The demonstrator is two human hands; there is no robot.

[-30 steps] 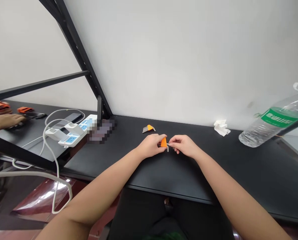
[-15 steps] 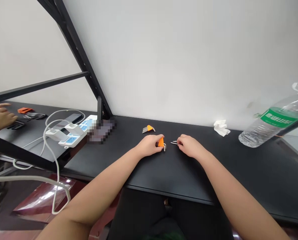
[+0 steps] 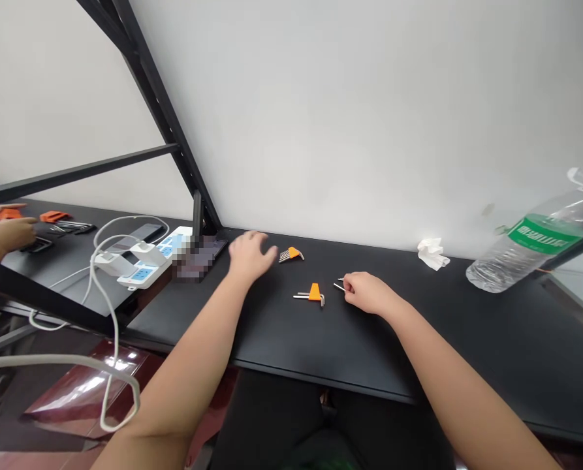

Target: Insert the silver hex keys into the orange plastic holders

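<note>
My left hand (image 3: pixel 250 256) is over the back left of the black table, fingers spread and holding nothing. To its right lies an orange holder (image 3: pixel 294 252) with several small hex keys fanned out in it. Nearer to me, a second orange holder (image 3: pixel 315 292) rests on the tabletop with a few hex keys through it, their short bent ends pointing right. My right hand (image 3: pixel 367 292) is closed at the table surface, right of that holder. Silver hex keys (image 3: pixel 339 286) poke out leftward from its fingers; their other ends are hidden by the hand.
A crumpled tissue (image 3: pixel 433 253) and a plastic bottle (image 3: pixel 526 245) stand right along the wall. At left are a phone (image 3: pixel 203 256), a power strip (image 3: pixel 147 269) with white cables, and a black metal frame (image 3: pixel 166 124). Beyond it, another person's hands (image 3: pixel 7 235) hold an orange thing.
My left hand has let go of the nearer orange holder, leaving it on the table, and has moved left and back, opening. My right hand has shifted slightly left and down.
</note>
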